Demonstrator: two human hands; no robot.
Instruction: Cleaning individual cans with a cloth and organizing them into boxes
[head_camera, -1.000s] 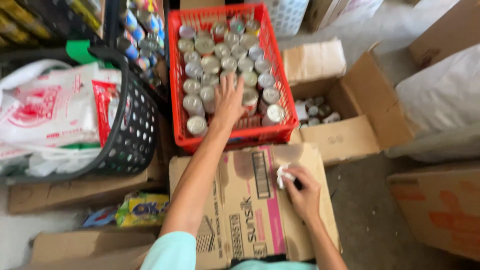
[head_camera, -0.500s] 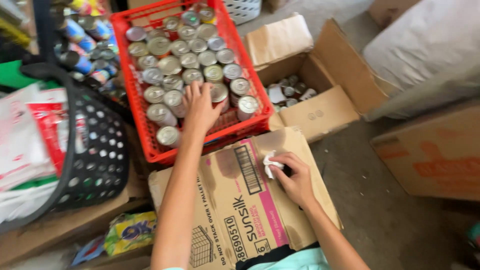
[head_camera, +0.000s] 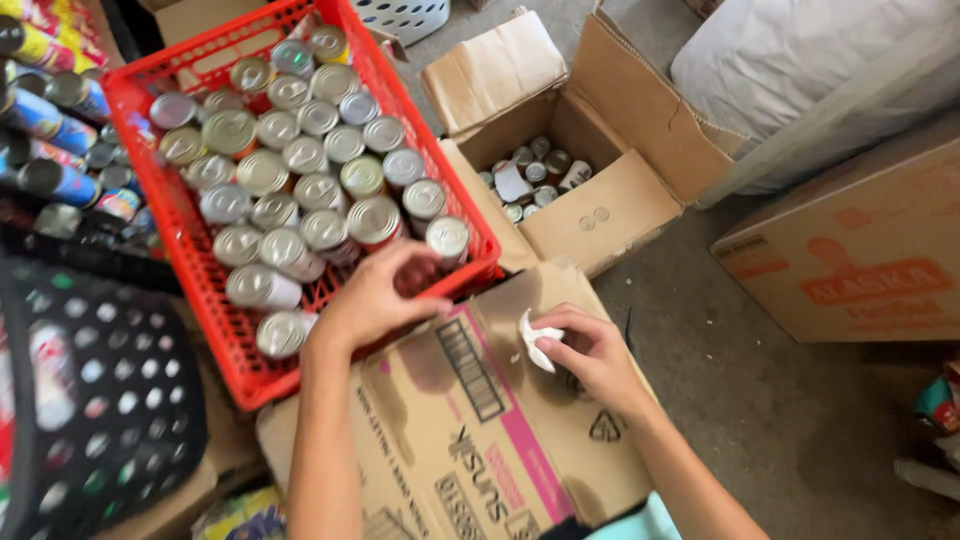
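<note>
Left hand (head_camera: 375, 295) over red crate (head_camera: 190, 250), right hand (head_camera: 590, 350) pinching white scrap (head_camera: 532, 338)

A red crate (head_camera: 190, 270) packed with silver-topped cans (head_camera: 300, 170) stood centre. Just below it lay a flat brown carton (head_camera: 470, 440) with a pink stripe and black barcode. Right of the crate sat an open brown box (head_camera: 600, 200) of small tins; farther right, a brown carton (head_camera: 860, 250) with orange print.

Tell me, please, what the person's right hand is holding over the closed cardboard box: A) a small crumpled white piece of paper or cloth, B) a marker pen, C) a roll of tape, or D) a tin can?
A: the right hand pinches a small white crumpled scrap above the cardboard box, while the left hand reaches into the red crate of tin cans.
</note>
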